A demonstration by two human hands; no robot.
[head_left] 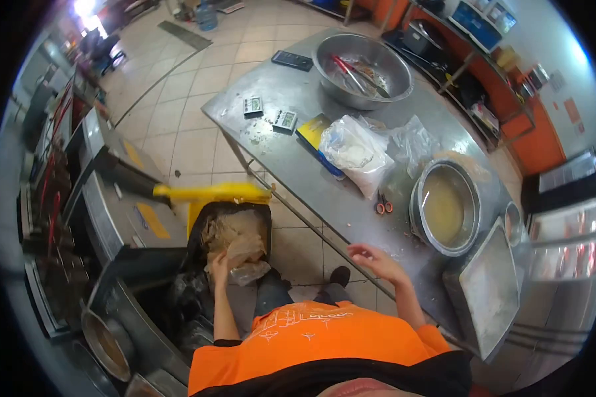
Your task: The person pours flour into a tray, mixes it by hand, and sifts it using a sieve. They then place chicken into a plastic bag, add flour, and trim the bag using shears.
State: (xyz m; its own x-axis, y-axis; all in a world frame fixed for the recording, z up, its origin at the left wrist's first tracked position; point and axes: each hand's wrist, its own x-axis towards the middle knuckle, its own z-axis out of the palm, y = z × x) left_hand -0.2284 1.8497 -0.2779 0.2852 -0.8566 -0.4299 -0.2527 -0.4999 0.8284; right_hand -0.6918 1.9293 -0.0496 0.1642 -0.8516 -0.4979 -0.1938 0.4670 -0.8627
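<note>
My left hand [220, 268] reaches into a black-lined trash bin [195, 255] with a yellow lid [212, 192]. Its fingers are closed on the edge of a clear plastic bag [244, 251], which lies over crumpled, brownish waste in the bin. My right hand [379, 263] hovers by the near edge of the steel table [351, 228], fingers apart and holding nothing. Closest to it on the tabletop are orange-handled scissors [383, 204] and a metal bowl [447, 208] of yellowish liquid.
A large steel bowl [400, 79] holds red-handled tongs [347, 71]. Also on the table are a bag of white powder [356, 151], two digital timers [285, 120], a dark phone-like device [292, 60] and a metal tray [487, 288]. Steel kitchen equipment [122, 212] lines the left.
</note>
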